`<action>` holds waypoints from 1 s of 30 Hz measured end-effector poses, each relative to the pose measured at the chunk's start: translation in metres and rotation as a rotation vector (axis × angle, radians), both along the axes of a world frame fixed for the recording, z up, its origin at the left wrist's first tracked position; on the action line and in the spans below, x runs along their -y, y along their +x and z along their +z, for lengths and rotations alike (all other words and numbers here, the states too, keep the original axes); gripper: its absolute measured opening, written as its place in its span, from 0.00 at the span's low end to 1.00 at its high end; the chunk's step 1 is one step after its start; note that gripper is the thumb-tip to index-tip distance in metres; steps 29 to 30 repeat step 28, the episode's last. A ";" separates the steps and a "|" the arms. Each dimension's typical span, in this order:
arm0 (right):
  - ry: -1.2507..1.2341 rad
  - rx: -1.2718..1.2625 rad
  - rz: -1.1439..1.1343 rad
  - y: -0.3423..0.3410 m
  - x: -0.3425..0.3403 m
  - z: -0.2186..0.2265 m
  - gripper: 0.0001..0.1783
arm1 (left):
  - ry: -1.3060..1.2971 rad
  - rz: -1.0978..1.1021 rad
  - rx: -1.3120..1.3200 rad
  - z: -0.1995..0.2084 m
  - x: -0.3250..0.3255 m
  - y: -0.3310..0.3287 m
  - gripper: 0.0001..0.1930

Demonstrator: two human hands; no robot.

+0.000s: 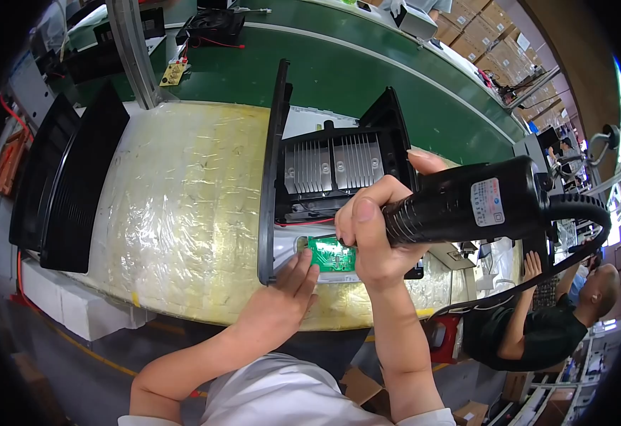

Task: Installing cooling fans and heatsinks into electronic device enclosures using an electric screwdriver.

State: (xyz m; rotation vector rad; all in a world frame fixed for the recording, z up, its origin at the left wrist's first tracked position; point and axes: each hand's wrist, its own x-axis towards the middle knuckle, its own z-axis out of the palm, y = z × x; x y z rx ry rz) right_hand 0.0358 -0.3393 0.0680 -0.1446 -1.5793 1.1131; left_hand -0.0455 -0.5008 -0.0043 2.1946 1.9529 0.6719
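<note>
My right hand (383, 245) is wrapped round a black corded electric screwdriver (442, 206), held tilted over the work. Its tip points down toward a green circuit board (333, 259), but my fingers hide where it ends. The fingers of my left hand (278, 305) are stretched out, and their tips touch the board's left edge. The board lies at the near end of a black housing frame (270, 184) with upright side panels. Two finned metal heat sinks (309, 169) sit side by side in the middle of this frame, beyond the board.
The frame rests on a bench padded with yellowish plastic wrap (182, 199). Black slotted panels (83, 184) stand at left. Beyond, a green work surface (353, 67) carries a black fan (214, 25) and a small yellow board (174, 73). A co-worker (548, 319) is at right, past the screwdriver cable (537, 284).
</note>
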 end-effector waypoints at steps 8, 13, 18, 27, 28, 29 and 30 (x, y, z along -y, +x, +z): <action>0.006 0.069 0.060 -0.007 0.005 0.015 0.27 | 0.033 -0.039 0.033 0.004 0.005 -0.001 0.25; -0.100 0.019 0.124 -0.012 0.007 0.012 0.25 | 0.016 -0.037 0.020 0.004 0.006 -0.004 0.24; -0.094 0.068 0.009 -0.013 0.002 0.006 0.27 | -0.026 -0.024 0.043 0.001 0.002 -0.012 0.24; 0.003 -0.250 -0.263 0.153 -0.010 0.082 0.14 | -0.073 0.011 0.148 0.011 0.017 -0.031 0.26; -0.015 -0.253 -0.335 0.176 -0.029 0.068 0.14 | -0.080 0.006 0.148 0.009 0.017 -0.033 0.27; -0.015 -0.253 -0.335 0.176 -0.029 0.068 0.14 | -0.080 0.006 0.148 0.009 0.017 -0.033 0.27; -0.015 -0.253 -0.335 0.176 -0.029 0.068 0.14 | -0.080 0.006 0.148 0.009 0.017 -0.033 0.27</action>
